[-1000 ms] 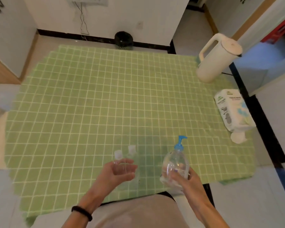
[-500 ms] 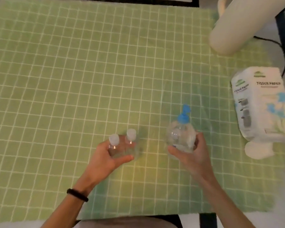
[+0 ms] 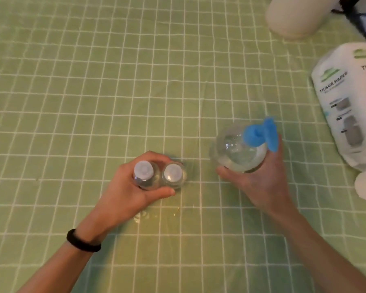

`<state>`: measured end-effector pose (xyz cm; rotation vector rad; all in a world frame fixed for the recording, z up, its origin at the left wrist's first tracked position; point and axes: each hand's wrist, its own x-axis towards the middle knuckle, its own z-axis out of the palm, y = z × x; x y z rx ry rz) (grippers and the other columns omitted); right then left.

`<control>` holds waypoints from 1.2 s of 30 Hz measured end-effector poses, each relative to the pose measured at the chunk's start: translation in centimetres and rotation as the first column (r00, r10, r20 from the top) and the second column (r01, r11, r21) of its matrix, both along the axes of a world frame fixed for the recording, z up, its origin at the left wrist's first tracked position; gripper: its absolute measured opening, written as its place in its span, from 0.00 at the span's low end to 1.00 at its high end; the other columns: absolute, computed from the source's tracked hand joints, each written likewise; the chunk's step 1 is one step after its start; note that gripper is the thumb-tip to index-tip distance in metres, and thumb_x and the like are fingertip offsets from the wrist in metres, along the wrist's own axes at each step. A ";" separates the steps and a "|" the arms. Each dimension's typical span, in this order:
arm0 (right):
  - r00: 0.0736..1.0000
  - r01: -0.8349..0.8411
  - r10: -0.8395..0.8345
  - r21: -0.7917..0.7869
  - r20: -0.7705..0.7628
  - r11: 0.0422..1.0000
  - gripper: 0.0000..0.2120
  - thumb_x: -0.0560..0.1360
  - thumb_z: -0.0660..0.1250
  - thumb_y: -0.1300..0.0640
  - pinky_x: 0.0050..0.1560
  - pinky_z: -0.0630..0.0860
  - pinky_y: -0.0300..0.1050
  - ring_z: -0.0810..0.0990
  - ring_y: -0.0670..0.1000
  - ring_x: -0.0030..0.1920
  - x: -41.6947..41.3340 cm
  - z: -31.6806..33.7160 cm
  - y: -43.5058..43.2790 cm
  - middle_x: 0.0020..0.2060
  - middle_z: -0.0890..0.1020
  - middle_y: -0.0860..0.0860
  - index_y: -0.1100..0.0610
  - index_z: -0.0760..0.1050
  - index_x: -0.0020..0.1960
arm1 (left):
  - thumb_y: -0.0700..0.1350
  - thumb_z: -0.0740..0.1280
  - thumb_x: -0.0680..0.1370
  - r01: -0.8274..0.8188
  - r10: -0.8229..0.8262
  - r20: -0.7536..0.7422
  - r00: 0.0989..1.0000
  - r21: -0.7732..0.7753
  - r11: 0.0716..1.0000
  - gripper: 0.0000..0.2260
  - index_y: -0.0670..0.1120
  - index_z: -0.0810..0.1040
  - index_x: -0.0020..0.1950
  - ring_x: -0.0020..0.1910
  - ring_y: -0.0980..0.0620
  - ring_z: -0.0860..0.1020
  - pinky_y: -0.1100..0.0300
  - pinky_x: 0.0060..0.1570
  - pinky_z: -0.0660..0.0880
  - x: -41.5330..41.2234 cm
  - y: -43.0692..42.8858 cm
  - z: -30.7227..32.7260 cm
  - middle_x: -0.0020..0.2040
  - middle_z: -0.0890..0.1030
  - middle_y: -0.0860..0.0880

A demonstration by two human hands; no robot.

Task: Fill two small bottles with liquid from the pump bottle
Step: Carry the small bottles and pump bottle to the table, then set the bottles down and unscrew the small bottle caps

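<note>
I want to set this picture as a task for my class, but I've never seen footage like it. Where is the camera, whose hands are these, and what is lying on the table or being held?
There is no machine here. A person works with bare hands, and the camera sits on their head looking down, so you see roughly what they see. The table is covered by a green checked cloth. The left hand, which has a black wristband at the wrist, wraps its fingers round two small clear bottles. They stand side by side and upright, with white caps on. The right hand grips a clear pump bottle with a blue pump head. At the right edge lies a pack of tissue paper, and behind it is the base of a cream-coloured jug. With the caps on, filling seems not to have begun.
</note>
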<state>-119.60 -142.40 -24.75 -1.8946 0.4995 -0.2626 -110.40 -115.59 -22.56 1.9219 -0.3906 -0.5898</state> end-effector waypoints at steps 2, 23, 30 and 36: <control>0.999 -0.005 0.005 -0.026 0.036 1.000 0.47 0.58 0.85 0.38 0.53 0.79 0.27 0.84 0.38 0.57 0.2 0.0 0.1 0.60 0.80 0.32 0.37 0.65 0.72 | 0.38 0.84 0.66 0.006 -0.005 0.012 1.000 -0.025 1.000 0.22 0.50 0.83 0.57 0.56 0.53 0.86 0.60 0.57 0.82 0.1 0.1 -0.4 0.57 0.88 0.52; 0.994 0.007 0.011 -0.159 0.110 0.987 0.70 0.54 0.77 0.18 0.81 0.66 0.53 0.69 0.47 0.79 -8.7 1.6 0.7 0.84 0.67 0.47 0.50 0.58 0.86 | 0.35 0.78 0.74 -0.011 0.053 0.183 0.982 -0.225 0.974 0.28 0.45 0.72 0.72 0.73 0.52 0.77 0.44 0.77 0.71 -4.3 3.2 -2.2 0.72 0.80 0.47; 0.987 0.105 -0.085 -0.146 0.135 0.984 0.27 0.76 0.79 0.45 0.68 0.79 0.48 0.84 0.44 0.60 -11.5 1.9 2.1 0.63 0.85 0.47 0.53 0.78 0.69 | 0.34 0.75 0.77 -0.126 0.185 0.233 0.955 -0.248 0.961 0.18 0.41 0.75 0.65 0.66 0.50 0.82 0.43 0.72 0.76 -7.1 4.1 -1.6 0.65 0.84 0.46; 0.976 -0.108 0.129 -0.124 0.174 0.986 0.09 0.81 0.74 0.48 0.43 0.84 0.40 0.88 0.44 0.39 -12.0 3.7 6.5 0.46 0.89 0.48 0.48 0.82 0.60 | 0.43 0.79 0.73 -0.098 0.193 0.400 0.896 -0.245 0.965 0.19 0.51 0.79 0.61 0.61 0.58 0.84 0.55 0.67 0.78 -9.6 4.4 -1.3 0.58 0.86 0.55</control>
